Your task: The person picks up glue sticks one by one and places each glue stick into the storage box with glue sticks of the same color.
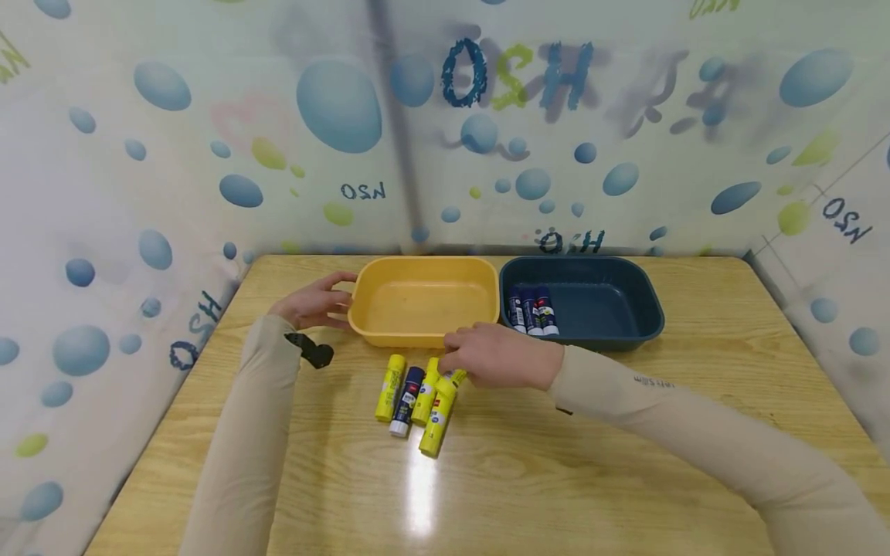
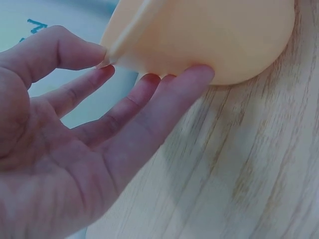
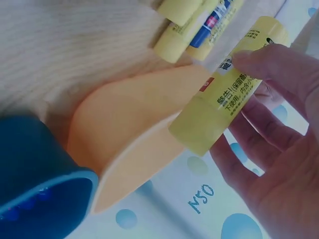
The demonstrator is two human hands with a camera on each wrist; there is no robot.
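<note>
My left hand is at the left end of a yellow plastic bin. Its fairly straight fingers touch the outer wall, and in the left wrist view the thumb tip is at the bin's rim. My right hand pinches a yellow glue stick between thumb and fingers, close in front of the bin. Beside it on the table lie a yellow glue stick, a navy glue stick with a white end, another yellow one and a front yellow one.
A dark blue bin stands right against the yellow one, with three navy glue sticks at its left end. Both bins stand at the back of the wooden table. Behind them hangs a patterned curtain.
</note>
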